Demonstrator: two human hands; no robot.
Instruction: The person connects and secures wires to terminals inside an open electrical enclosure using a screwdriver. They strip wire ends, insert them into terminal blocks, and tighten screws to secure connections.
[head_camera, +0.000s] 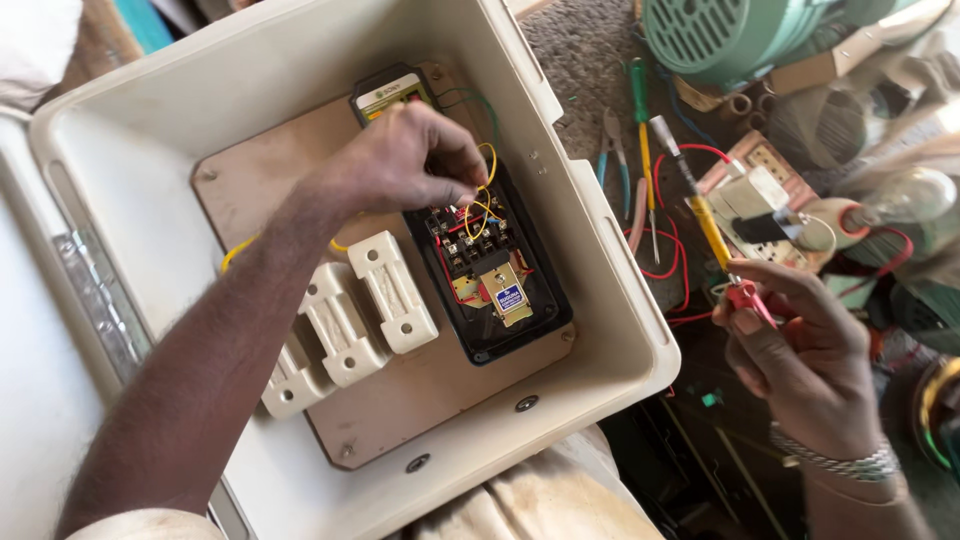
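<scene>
1. The yellow wire loops over the black contactor, mid-box on the mounting board.
2. The left hand pinches that wire, fingertips closed narrow.
3. The right hand, at 3 o'clock outside the box, grips a yellow-handled tool, fingers curled tight.
4. White fuse holders crowd the contactor at 9 o'clock; the cream enclosure wall stands near at 3 o'clock.

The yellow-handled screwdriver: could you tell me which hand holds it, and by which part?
The right hand grips the yellow-handled screwdriver at its red butt end; the left hand pinches a thin yellow wire.
</scene>
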